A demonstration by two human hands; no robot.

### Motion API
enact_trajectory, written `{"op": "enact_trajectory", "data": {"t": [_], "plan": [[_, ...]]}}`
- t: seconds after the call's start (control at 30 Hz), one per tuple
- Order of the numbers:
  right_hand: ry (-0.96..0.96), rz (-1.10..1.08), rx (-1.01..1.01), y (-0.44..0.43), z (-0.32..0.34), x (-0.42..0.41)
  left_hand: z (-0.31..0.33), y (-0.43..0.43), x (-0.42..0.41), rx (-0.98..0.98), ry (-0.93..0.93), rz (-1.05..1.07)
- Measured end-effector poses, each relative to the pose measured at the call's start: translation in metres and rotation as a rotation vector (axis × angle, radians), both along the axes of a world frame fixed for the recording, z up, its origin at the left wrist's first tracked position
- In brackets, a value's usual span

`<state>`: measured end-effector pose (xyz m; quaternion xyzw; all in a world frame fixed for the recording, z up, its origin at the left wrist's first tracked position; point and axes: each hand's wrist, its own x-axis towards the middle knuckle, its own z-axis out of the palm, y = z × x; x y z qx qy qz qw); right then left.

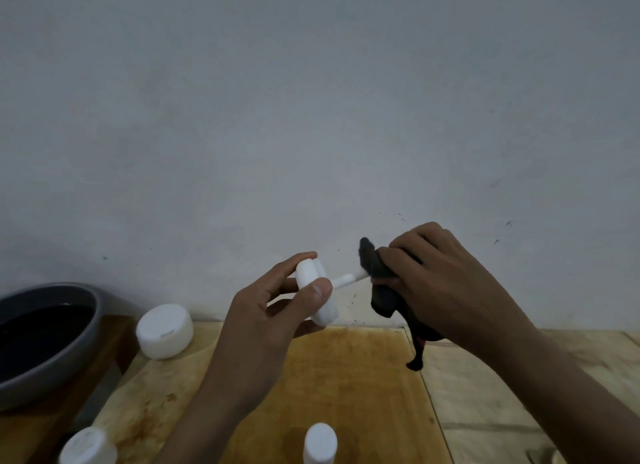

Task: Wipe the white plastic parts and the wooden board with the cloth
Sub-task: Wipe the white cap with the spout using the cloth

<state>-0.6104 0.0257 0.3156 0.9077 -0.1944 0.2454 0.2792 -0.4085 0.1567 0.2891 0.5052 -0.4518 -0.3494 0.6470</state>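
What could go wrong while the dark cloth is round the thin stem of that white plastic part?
1. The thin white stem spans unsupported from the white plastic part pinched in the left hand to the dark cloth gripped by the right hand; hard twisting might snap it.
2. The cloth's tail hangs over the stained wooden board and may pick up grime.

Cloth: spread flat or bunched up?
Bunched. The right hand grips the dark cloth wadded around the stem of the white part; one tail hangs toward the wooden board.
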Motion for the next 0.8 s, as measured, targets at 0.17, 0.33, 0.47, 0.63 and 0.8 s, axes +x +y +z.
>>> {"op": "enact_trajectory", "data": {"t": [0.17,0.33,0.47,0.63,0.8], "plan": [[-0.252,0.053,0.082,0.011,0.008,-0.001,0.001,-0.001,0.003,0.102,0.197,0.008],[0.049,0.031,-0.016,0.028,-0.002,0.022,0.012,0.0,0.0,0.272,0.31,-0.119],[0.103,0.039,-0.021,0.022,-0.003,0.017,0.013,0.001,0.001,0.41,0.498,-0.241],[0.031,0.064,-0.01,0.017,0.002,0.015,0.009,-0.004,0.001,0.458,0.672,-0.332],[-0.161,-0.011,0.026,0.003,0.012,0.001,0.007,-0.004,0.009,0.418,0.864,-0.323]]}}
